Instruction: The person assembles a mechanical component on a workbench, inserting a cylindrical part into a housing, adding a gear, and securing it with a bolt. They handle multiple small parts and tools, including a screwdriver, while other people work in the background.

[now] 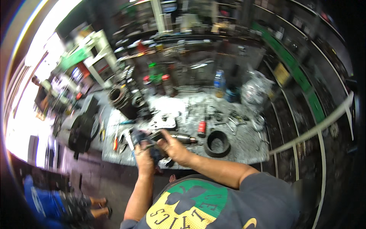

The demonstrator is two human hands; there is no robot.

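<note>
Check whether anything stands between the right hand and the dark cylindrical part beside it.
Nothing visible does: the right hand appears to touch the dark cylindrical part. A dark bundle is at the left hand, but blur hides whether it separates that hand from the part.

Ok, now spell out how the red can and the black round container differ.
Colour: the red can is mostly red, while the black round container is dark all over. Width: the container is clearly wider than the can. Top: the container gapes open, showing its inside; the can shows no such wide mouth. Both rest on the workbench, right of the person's right hand.
</note>
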